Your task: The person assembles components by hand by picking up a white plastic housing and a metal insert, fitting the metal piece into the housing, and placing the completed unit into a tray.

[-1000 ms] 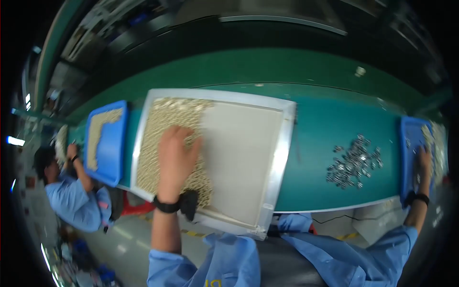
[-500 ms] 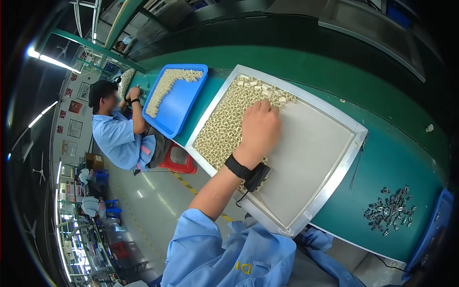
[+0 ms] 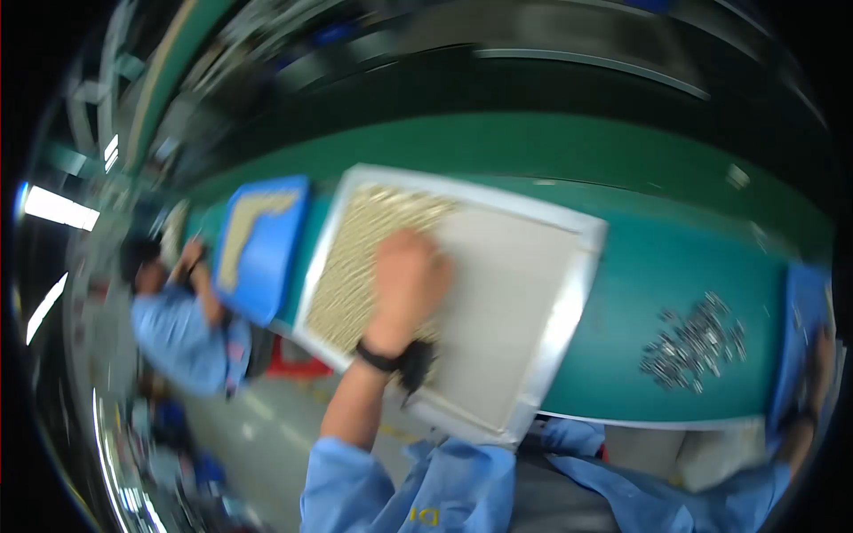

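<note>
My left hand [image 3: 410, 277], with a black wristband, is over the white mesh panel in a pale frame [image 3: 553, 355]. It lies at the right edge of a layer of small cream-coloured parts [image 3: 355, 258] that covers the panel's left side. Motion smears its fingers, which look bent downward; whether they hold a part does not show. At the far right rim of the picture, my right hand [image 3: 823, 360] is against the outer side of a blue tray [image 3: 793, 311]. Its fingers are too blurred to read. Small shiny metal pieces [image 3: 696, 345] lie heaped on the green tabletop left of that tray.
Left of the frame stands another blue tray [image 3: 262, 258] with cream-coloured parts along its far and left sides. Beyond it a co-worker in a blue shirt [image 3: 187, 333] sits at the green bench [image 3: 622, 391]. A red stool [image 3: 298, 366] is beside the co-worker.
The view has swung, so the frame and trays sit farther left and the picture is blurred. My right hand has come into sight beside the right-hand blue tray. My left hand stays over the cream-coloured parts.
</note>
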`<action>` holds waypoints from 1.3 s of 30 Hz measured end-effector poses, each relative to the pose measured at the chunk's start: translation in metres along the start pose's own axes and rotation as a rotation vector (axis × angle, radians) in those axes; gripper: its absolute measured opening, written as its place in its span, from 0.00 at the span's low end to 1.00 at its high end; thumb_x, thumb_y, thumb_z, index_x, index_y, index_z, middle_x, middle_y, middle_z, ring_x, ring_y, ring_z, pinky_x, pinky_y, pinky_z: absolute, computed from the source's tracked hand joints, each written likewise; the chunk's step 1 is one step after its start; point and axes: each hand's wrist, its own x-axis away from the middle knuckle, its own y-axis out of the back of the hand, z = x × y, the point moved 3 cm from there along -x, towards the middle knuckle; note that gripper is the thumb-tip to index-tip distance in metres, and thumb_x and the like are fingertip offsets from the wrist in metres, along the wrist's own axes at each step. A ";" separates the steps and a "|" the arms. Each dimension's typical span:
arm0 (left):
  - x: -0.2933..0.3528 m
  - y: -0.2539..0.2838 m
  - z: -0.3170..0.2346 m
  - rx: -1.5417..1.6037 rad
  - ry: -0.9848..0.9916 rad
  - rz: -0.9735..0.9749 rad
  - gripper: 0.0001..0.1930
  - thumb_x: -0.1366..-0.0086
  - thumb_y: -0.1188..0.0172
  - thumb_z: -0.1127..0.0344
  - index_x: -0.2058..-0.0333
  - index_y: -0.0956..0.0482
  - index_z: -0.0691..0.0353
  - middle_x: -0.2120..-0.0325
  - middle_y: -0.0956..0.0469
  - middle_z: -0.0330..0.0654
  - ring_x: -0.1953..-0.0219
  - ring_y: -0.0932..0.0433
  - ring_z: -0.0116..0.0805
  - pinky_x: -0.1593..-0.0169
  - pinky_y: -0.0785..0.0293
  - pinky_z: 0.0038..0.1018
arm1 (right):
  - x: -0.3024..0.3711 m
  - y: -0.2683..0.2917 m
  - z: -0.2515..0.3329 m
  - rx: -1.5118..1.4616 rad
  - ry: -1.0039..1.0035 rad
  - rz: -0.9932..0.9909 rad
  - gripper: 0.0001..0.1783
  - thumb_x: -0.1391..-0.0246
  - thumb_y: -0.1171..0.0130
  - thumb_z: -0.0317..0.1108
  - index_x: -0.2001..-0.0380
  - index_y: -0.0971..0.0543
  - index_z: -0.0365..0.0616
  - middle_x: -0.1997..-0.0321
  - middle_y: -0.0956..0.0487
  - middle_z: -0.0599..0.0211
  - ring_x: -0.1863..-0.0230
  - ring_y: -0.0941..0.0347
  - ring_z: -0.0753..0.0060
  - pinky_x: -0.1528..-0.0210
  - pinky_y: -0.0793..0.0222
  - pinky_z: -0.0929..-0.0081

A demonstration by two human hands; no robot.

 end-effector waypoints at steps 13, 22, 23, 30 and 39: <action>0.008 0.023 -0.034 0.008 0.157 0.388 0.15 0.36 0.35 0.63 0.60 0.21 0.71 0.65 0.20 0.56 0.61 0.21 0.46 0.53 0.24 0.40 | 0.011 0.075 0.021 -0.106 -0.271 -0.378 0.23 0.41 0.50 0.48 0.54 0.15 0.46 0.53 0.16 0.50 0.48 0.21 0.47 0.43 0.28 0.58; -0.008 -0.005 -0.026 0.301 -0.238 0.059 0.12 0.41 0.35 0.69 0.63 0.19 0.72 0.66 0.19 0.56 0.62 0.20 0.49 0.55 0.23 0.37 | 0.018 0.028 0.031 0.194 -0.320 0.100 0.19 0.52 0.38 0.42 0.58 0.15 0.46 0.53 0.16 0.52 0.49 0.20 0.51 0.45 0.26 0.60; -0.014 -0.014 -0.022 0.519 -0.631 -0.117 0.12 0.41 0.35 0.69 0.62 0.19 0.72 0.65 0.19 0.55 0.62 0.20 0.48 0.55 0.23 0.37 | 0.018 0.029 0.022 0.283 -0.306 0.053 0.19 0.53 0.38 0.40 0.58 0.15 0.46 0.53 0.16 0.51 0.49 0.20 0.51 0.45 0.26 0.59; 0.002 -0.002 -0.052 0.480 -0.611 -0.083 0.16 0.39 0.35 0.61 0.55 0.18 0.64 0.61 0.17 0.53 0.59 0.19 0.51 0.52 0.23 0.40 | 0.022 0.022 0.012 0.368 -0.271 -0.028 0.19 0.55 0.40 0.35 0.57 0.16 0.46 0.56 0.16 0.51 0.49 0.21 0.48 0.46 0.25 0.57; 0.046 0.010 -0.050 0.410 0.051 0.115 0.07 0.44 0.43 0.79 0.65 0.26 0.70 0.65 0.27 0.48 0.63 0.28 0.44 0.52 0.27 0.36 | 0.027 0.042 0.055 -0.683 -0.386 -0.062 0.14 0.47 0.44 0.32 0.59 0.18 0.39 0.70 0.19 0.63 0.65 0.24 0.72 0.61 0.31 0.75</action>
